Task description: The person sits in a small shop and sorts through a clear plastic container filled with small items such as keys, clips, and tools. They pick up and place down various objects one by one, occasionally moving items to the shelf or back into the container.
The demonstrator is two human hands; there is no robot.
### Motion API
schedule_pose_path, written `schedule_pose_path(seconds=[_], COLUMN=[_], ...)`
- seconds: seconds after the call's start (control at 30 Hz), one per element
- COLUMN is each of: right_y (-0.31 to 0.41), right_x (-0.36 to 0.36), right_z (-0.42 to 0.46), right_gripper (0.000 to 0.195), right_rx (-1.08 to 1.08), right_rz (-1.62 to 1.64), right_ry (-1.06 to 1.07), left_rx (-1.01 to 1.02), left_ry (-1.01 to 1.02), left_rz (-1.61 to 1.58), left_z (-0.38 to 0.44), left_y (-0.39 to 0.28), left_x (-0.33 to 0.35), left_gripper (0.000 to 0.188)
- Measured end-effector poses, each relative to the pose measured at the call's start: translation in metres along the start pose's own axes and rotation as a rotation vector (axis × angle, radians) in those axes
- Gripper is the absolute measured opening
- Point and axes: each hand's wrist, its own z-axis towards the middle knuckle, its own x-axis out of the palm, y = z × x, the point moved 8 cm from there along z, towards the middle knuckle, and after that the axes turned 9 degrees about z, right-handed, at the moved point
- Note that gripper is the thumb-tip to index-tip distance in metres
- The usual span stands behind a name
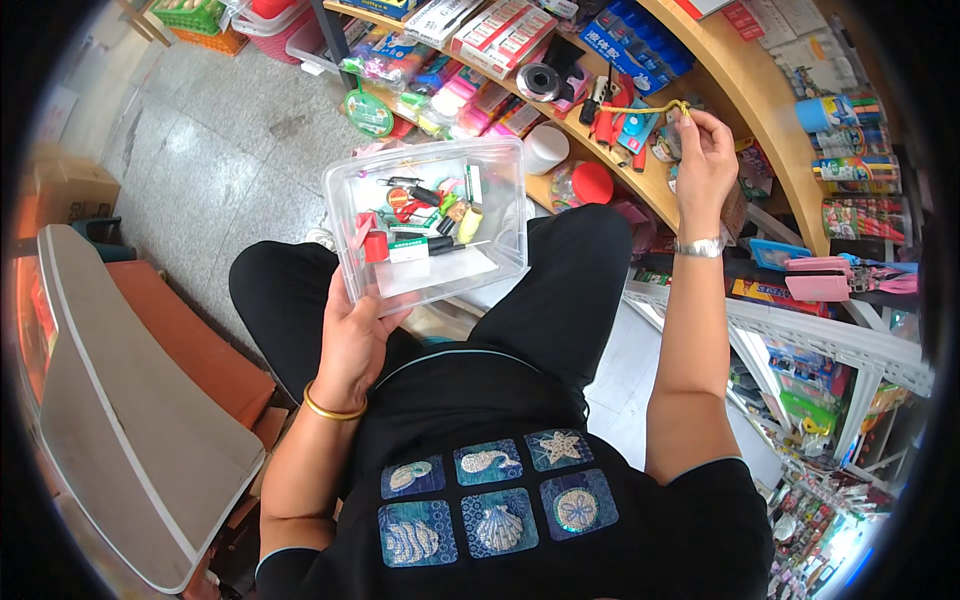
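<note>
My left hand grips the near left corner of a clear plastic bin, held tilted above my lap. Inside lie small boxes, a red cylinder, a yellow spool-like roll, black cylindrical pieces and a white card. Over the wooden shelf at the right, my right hand pinches a yellow cord between thumb and fingers. The cord runs left towards red and black handled items on the shelf; whether it is tied to them, I cannot tell.
A roll of black tape, a white tub and a red-lidded jar stand near the curved shelf. Packaged goods crowd the shelves ahead and right. A grey-topped surface is at the left, with cardboard boxes behind.
</note>
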Motion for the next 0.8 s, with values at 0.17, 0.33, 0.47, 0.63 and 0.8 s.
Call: schedule_pose_path(seconds=[0.17,0.33,0.47,0.63,0.8], right_y=[-0.052,-0.062,0.073,0.115,0.075], right_x=[0.022,0.061,0.112,0.176,0.205], right_z=[0.02,0.0,-0.059,-0.168,-0.21], right_gripper=[0.022,0.032,0.018,0.01,0.013], right_rx=[-0.087,-0.15,-0.247,-0.276,-0.188], right_rz=[-0.421,-0.651,-0.208,-0.053,-0.428], right_ry=[0.158,0.371,0.474,1.059,1.231], left_rx=[0.015,-0.018,0.004,0.015,0.054], left_ry=[0.02,0.005,0.008,0.027,0.08], left_rz=[-0.003,0.006,0.024,0.033,0.041], left_z=[-0.002,-0.002,-0.002,-0.002,-0.004], left_y=[-0.005,-0.006,0.0,-0.001,0.0], left_x=[0.007,0.012,0.007,0.012,0.019], left_gripper=[0.049,0.06,0.053,0.056,0.071])
